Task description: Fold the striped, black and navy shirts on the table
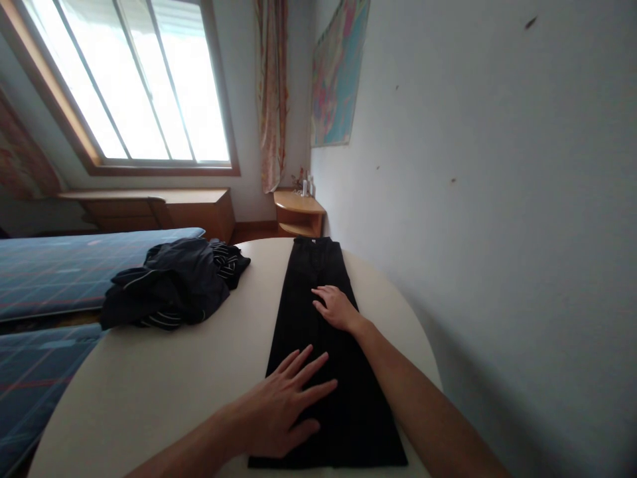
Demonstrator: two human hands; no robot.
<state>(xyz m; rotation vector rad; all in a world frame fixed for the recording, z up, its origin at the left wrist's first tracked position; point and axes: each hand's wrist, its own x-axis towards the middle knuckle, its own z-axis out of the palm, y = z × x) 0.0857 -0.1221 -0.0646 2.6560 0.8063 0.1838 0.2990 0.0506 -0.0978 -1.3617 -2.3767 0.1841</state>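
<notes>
Black trousers point(343, 405) lie flat and lengthwise on a pale round table point(199, 392), the waistband at the far edge and the wide hems near me. My left hand point(286, 401) is over the lower part of the legs, palm down with its fingers spread. Farther up, my right hand point(336, 307) rests on the upper part of the trousers, fingers stretched out and pointing left. Neither hand grips the cloth.
A crumpled heap of dark clothes point(179, 282) with striped parts sits at the table's left edge. Blue checked mattresses point(60, 272) lie beyond it. A white wall point(497, 232) runs close along the right. A small corner shelf point(301, 202) stands behind the table.
</notes>
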